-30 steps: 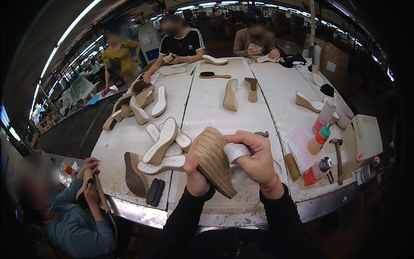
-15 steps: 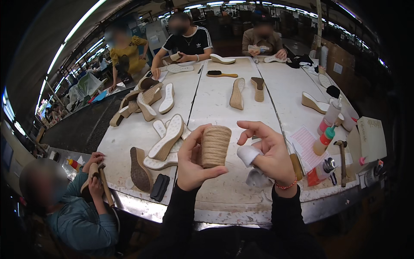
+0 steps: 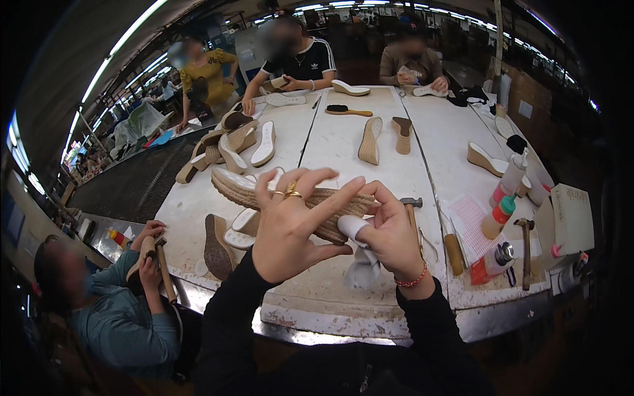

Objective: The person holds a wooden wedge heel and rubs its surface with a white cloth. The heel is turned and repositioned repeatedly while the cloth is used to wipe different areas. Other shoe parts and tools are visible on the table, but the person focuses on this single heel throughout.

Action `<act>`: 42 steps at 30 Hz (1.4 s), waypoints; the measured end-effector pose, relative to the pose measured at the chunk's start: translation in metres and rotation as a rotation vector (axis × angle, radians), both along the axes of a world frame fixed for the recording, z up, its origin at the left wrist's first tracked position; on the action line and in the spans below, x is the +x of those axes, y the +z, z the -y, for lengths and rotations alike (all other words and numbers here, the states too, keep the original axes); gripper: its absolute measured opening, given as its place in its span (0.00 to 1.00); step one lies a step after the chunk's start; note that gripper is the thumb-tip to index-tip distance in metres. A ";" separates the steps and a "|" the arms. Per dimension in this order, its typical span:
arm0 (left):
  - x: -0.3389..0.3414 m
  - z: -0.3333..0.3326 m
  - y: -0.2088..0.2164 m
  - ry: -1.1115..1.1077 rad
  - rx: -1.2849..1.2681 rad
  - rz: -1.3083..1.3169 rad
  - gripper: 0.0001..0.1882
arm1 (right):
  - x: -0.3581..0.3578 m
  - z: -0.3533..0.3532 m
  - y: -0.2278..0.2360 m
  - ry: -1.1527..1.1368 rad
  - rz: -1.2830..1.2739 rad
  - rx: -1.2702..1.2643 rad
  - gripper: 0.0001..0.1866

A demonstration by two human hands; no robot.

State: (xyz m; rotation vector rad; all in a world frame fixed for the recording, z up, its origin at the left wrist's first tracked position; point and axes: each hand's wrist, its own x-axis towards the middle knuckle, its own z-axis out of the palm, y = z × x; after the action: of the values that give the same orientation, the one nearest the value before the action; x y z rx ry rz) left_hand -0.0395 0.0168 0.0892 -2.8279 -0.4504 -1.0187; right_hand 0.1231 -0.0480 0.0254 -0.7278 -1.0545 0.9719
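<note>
Jute-wrapped wedge sole [image 3: 310, 201]: held up over the near part of the white tabletop [image 3: 343, 284], lying roughly level across the view, its left end free and its right end hidden behind the fingers.
Left hand [image 3: 294, 228]: its grip is closed on the sole from the near side, thumb under, fingers spread over the woven side; rings are seen on two fingers.
Right hand [image 3: 389, 234]: its grip is closed on a white cloth [image 3: 360, 254], wrapped over one fingertip and pressed to the sole's lower edge; the loose tail hangs toward the tabletop.
Risk, slipping: the sole is judged likely to twist or drop, since it is pinched only near its middle while being pushed from the right.
Risk, snagging: the hanging cloth could be caught on the woven cord, and strands could be pulled loose.
Risk, knocking: a dropped sole could strike the hammer [image 3: 413, 208] lying just beyond the right hand.
Count, soles in hand: one.
Count, loose soles and wedges on the tabletop: about a dozen can be made out; the far ones are too small to count surely.
Count, hammers: two, the second [image 3: 525, 251] at the right.
Count, squeeze bottles: three are seen at the right, one orange-capped [image 3: 496, 216].
Count, brushes: one [image 3: 347, 111].
Count, other people: four are seated around.
</note>
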 end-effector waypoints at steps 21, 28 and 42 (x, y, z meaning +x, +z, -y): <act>-0.005 -0.032 -0.060 -0.300 -0.927 1.440 0.47 | 0.002 0.007 0.002 0.135 -0.090 -0.051 0.23; -0.013 -0.032 -0.066 -0.374 -1.018 1.579 0.39 | -0.009 0.014 0.006 0.149 -0.060 -0.068 0.24; 0.004 -0.049 -0.087 -0.439 -1.363 1.376 0.23 | 0.045 0.102 -0.033 -0.129 0.090 -0.192 0.05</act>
State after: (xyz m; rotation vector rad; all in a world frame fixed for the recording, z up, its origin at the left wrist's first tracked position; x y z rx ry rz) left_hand -0.0355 0.0656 0.0022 -2.2359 -0.7901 -3.9038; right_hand 0.1681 -0.1500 -0.0078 -0.9938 -0.9879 0.9444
